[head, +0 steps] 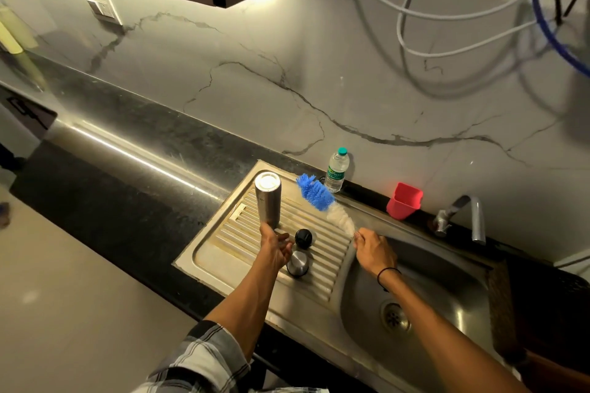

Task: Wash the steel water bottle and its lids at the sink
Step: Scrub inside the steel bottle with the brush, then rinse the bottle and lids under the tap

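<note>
So the steel water bottle (268, 198) stands on the ribbed draining board (223, 242) of the sink, near its back left corner, bottom end up by the look of the flat shiny top. There's a tiny dark mark on its side, way too small to read. The left hand (276, 247) is right at the bottle's lower end; the thumb and fingers look loosely spread, but whether they actually touch the steel I can't tell.

Two lids sit on the board just right of that hand: a black lid (303, 238) toward the back and a steel lid (297, 262) in front of it, close together.

The right hand (375, 250), with a black band (388, 276) on the wrist, pinches the handle end of a bottle brush (322, 201) at the edge between board and sink basin (447, 281). The brush has blue bristles at the far tip and white ones nearer the hand, and it points toward the board's back edge.

On the worktop behind the sink: a clear plastic bottle (336, 171) with a green cap and green label (text unreadable), a red cup (404, 200) and the tap (459, 217).
</note>
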